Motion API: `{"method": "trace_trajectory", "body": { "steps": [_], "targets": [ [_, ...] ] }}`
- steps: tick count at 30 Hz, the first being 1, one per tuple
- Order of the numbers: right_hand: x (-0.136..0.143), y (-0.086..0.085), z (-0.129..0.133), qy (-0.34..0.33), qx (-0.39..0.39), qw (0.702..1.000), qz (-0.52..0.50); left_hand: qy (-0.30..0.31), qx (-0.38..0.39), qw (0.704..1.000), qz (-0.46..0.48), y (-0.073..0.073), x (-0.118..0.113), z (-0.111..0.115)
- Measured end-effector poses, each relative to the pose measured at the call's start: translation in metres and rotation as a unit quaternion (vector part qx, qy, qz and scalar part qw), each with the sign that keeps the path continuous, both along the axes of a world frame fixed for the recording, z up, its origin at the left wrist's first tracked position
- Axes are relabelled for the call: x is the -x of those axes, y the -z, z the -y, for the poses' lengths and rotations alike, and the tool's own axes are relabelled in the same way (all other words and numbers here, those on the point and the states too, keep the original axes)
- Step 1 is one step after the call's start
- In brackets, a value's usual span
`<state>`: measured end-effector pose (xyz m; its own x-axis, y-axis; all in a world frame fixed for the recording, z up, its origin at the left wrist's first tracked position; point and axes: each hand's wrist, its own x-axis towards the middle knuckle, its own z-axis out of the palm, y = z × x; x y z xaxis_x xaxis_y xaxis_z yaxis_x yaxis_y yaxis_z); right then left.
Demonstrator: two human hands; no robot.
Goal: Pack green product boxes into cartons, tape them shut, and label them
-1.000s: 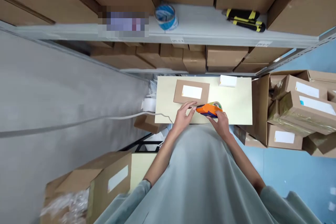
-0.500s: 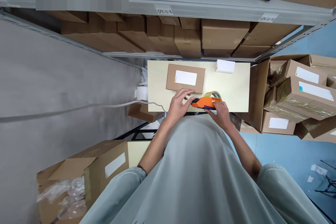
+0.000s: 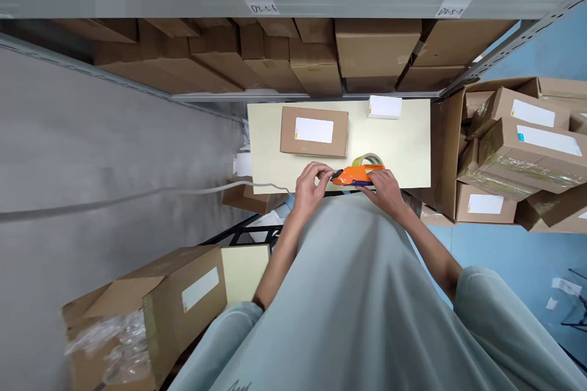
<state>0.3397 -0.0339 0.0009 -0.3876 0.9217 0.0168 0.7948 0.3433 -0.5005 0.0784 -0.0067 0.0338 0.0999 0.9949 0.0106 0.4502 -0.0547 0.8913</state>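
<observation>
Over the front edge of the cream table (image 3: 413, 162), my right hand (image 3: 385, 191) is closed around the right end of an orange tool (image 3: 352, 175) with a dark tip. My left hand (image 3: 312, 186) pinches at the tool's dark left tip; whether its fingertips hold anything thin there is too small to tell. Just behind the tool lies a roll of yellow-green tape (image 3: 368, 160). Further back sits a closed brown box (image 3: 314, 148) with a white label (image 3: 314, 130) on top. At the table's back edge is a stack of white labels (image 3: 384, 107).
A shelf (image 3: 330, 3) with brown boxes below it spans the back. To the right stands a large carton (image 3: 447, 153) full of labelled boxes. An open carton (image 3: 190, 317) with plastic wrap is at lower left. A grey cable (image 3: 160, 191) runs in from the left.
The view has shifted slightly. My left hand has drawn away from the brown box's front edge, and its fingers have closed at the tool's tip. My right hand keeps hold of the tool.
</observation>
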Motion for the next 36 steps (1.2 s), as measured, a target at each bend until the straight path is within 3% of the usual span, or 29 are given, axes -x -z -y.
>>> {"method": "trace_trajectory", "body": {
  "steps": [5,11,14,17,22,28,36],
  "targets": [
    [-0.016,0.008,0.008,-0.04,0.017,0.999,0.001,-0.052,0.025,0.998,0.001,0.029,-0.005,0.025],
    [-0.068,0.027,0.018,0.006,0.032,0.999,0.037,-0.167,0.045,0.985,0.011,0.066,0.026,0.033],
    [-0.084,0.044,0.004,0.008,0.039,0.997,0.061,-0.193,0.105,0.974,0.048,0.092,0.026,0.025],
    [-0.083,0.063,-0.023,-0.006,0.061,0.992,0.108,-0.249,0.186,0.945,0.103,0.123,0.01,0.013],
    [-0.073,0.091,-0.058,-0.041,0.104,0.979,0.172,-0.295,0.212,0.922,0.133,0.163,-0.012,-0.001],
    [-0.069,0.103,-0.069,-0.025,0.134,0.974,0.18,-0.325,0.218,0.903,0.176,0.18,-0.017,-0.012],
    [-0.062,0.103,-0.076,-0.007,0.129,0.976,0.176,-0.362,0.214,0.879,0.224,0.193,-0.03,-0.03]
  ]
}}
